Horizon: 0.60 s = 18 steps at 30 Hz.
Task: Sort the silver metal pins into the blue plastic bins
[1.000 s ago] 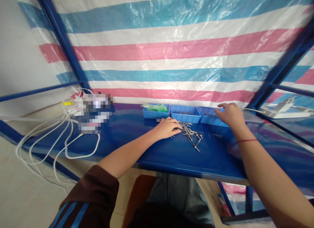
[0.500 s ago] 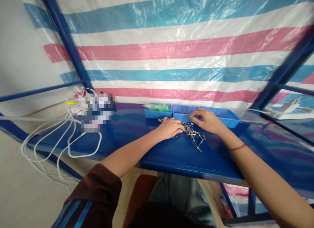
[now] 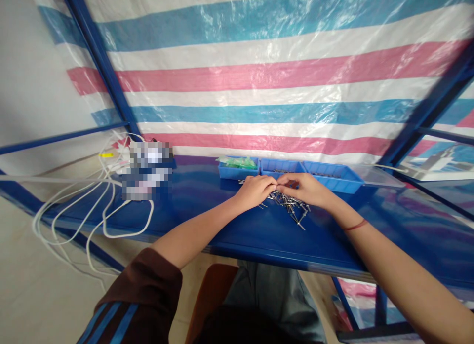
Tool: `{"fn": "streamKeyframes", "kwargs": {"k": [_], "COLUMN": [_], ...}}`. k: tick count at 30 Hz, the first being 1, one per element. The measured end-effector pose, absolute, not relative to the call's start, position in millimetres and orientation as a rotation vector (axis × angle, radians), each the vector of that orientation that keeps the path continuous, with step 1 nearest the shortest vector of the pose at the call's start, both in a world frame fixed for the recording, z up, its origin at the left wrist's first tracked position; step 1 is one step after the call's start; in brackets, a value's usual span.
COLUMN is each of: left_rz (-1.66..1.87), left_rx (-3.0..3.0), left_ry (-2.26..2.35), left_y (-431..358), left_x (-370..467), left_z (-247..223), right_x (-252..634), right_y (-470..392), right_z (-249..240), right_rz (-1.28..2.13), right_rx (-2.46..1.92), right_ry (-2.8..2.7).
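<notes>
A loose pile of thin metal pins with thicker ends, which look like pop rivets (image 3: 292, 206), lies on the blue table. Over its left side is my left hand (image 3: 255, 192), fingers closed; ends of several rivets stick out past its far left side. My right hand (image 3: 303, 188) is pinched at the pile's far edge, its fingertips meeting those of my left hand. Whatever sits between the right fingertips is too small to make out. Just behind the hands stand a blue bin (image 3: 281, 165) with some rivets in it and another blue bin (image 3: 333, 176) with small pieces.
A third blue bin (image 3: 237, 173) holds green plastic bags (image 3: 240, 163). White cables (image 3: 107, 201) loop over the left of the table (image 3: 192, 220), beside a blurred-out patch. Blue frame posts (image 3: 98, 57) and a striped sheet (image 3: 252, 77) stand behind.
My right hand has moved left and slightly down from in front of the middle bin, and its fingertips have come together at my left hand. The left hand has barely moved.
</notes>
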State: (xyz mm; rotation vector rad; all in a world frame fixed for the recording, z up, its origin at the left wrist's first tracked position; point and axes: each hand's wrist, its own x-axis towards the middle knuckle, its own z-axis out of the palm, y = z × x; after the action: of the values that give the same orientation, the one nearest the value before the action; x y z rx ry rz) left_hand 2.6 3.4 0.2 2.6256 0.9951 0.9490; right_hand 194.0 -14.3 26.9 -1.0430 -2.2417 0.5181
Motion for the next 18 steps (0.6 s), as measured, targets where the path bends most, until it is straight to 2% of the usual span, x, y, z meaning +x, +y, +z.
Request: {"fn": "streamKeyframes", "kwargs": {"k": [7,15,18], "left_rz": [1.203,1.241,1.307], "left_rx": [1.911,1.901,1.927], "left_ry": [0.803,0.806,0.774], "left_y": [8.1,8.0,6.9], "left_x": [7.9,10.1,10.3], "left_z": [-1.3,-1.2,-0.3], "right_x": [188.3,187.4,186.4], "right_y": [-15.2,-14.7,-13.9], "right_z": [28.7,26.5,26.4], "right_rz": [0.575,0.459,0.516], "right_rx": [-0.989,-1.036,-1.045], "right_ry": [-2.017,-2.080,-2.028]}}
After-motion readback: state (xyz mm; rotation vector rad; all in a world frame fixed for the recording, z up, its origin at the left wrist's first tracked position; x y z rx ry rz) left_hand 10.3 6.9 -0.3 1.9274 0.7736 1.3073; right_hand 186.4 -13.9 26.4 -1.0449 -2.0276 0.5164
